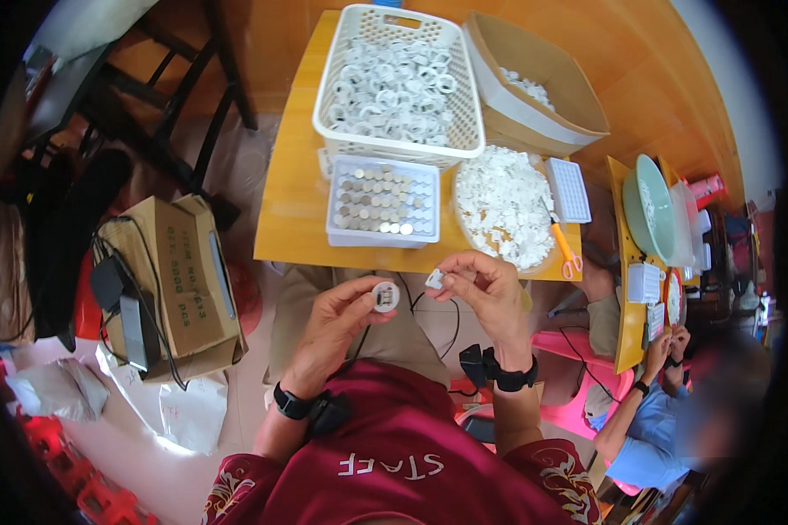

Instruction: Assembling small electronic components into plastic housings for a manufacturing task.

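Note:
My left hand [337, 319] pinches a small round white ring part [385, 296] with a dark centre, held over my lap. Close beside it, my right hand [486, 284] holds a tiny white plastic piece [434, 279] between thumb and fingertips. The two parts are a short gap apart. Just beyond my hands, on the wooden table [284, 219], stands a clear tray [383, 202] of round metal and white parts set in rows. To its right lies a round heap of small white pieces [503, 206].
A white basket [400, 80] full of white rings and a cardboard box [534, 83] stand at the table's back. Orange scissors [565, 249] lie at the right edge. Another cardboard box [184, 280] sits on the floor at left. Another person in blue [652, 429] works at the right.

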Motion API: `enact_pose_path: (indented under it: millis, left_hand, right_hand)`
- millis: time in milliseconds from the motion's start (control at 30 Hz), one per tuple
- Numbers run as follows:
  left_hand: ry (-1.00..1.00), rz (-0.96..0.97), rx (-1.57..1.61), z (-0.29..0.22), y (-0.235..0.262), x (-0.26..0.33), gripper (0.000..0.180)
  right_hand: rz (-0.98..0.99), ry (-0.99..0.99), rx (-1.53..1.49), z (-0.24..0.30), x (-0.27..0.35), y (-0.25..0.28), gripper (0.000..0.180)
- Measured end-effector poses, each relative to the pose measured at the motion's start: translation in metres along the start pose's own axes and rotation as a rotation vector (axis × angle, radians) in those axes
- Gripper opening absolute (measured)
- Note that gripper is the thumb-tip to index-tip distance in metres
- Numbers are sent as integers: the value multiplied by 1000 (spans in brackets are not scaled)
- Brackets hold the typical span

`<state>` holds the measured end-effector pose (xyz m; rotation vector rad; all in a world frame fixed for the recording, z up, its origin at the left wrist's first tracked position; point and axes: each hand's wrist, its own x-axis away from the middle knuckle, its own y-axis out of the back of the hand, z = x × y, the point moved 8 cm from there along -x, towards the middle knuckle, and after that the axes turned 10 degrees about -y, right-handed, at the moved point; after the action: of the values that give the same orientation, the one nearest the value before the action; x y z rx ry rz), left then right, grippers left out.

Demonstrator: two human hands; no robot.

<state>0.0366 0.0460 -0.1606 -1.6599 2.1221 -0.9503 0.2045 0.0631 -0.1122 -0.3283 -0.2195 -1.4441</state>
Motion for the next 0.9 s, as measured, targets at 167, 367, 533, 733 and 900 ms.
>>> enact_pose_path:
  millis: [167, 367, 533, 733, 900]
  left_hand:
    - [7, 58, 5, -8, 15, 10, 28]
    - [3, 64, 44, -10, 31, 15, 30]
    - [11, 65, 26, -11, 34, 15, 30]
    - [25, 70, -13, -6, 34, 12, 31]
    - [24, 81, -20, -3, 31, 10, 31]
  right_hand:
    - [2, 132, 276, 0, 5, -52, 11]
    - [-12, 215, 348, 0, 3, -84, 12]
    - [-5, 199, 379, -3, 1, -86, 13]
    - [-3, 232, 417, -3, -1, -84, 14]
    - [13, 179, 430, -3, -2, -80, 13]
